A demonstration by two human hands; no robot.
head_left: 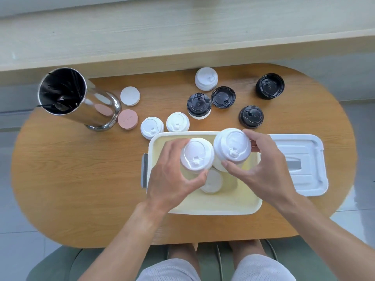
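My left hand [170, 177] grips a white-lidded paper cup [196, 155] over the pale yellow bin [215, 205]. My right hand [261, 165] grips a second white-lidded cup [232, 146] just to its right, thumb at the front and fingers behind. Both cups are upright and their lids nearly touch. Below them, inside the bin, lies a third white-lidded cup [212, 181], partly hidden.
The bin's white lid [300, 165] lies to the right on the oval wooden table [81, 179]. Behind the bin stand several white-lidded [152, 127] and black-lidded cups [198, 105]. A steel canister [67, 94] with dark utensils stands far left, beside white [130, 96] and pink [128, 119] coasters.
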